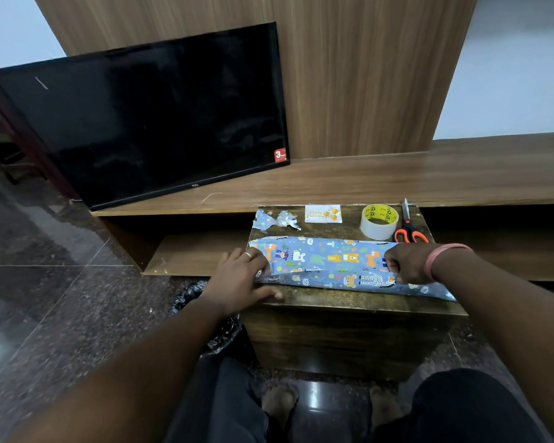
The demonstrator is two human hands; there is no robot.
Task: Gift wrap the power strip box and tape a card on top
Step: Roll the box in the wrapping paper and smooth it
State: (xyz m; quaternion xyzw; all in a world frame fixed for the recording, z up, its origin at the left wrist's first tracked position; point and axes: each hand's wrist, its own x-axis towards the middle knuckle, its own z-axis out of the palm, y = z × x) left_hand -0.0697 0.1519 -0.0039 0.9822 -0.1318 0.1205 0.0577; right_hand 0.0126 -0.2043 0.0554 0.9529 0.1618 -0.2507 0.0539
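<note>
A long box covered in blue animal-print wrapping paper (330, 260) lies across a small dark wooden table (343, 298). My left hand (240, 276) presses on the box's left end, fingers spread over the paper and thumb flat on the table. My right hand (406, 263) grips the paper at the right end with curled fingers. A loose flap of paper (429, 290) sticks out at the near right. At the table's far edge sit a white birthday card (323, 213), a tape roll (379, 220) and orange-handled scissors (409, 228).
Crumpled paper scraps (275, 219) lie at the table's far left. A long wooden shelf unit (397, 177) runs behind the table, with a black TV (160, 123) leaning on it. A black bag (205, 311) sits on the floor to the left of the table.
</note>
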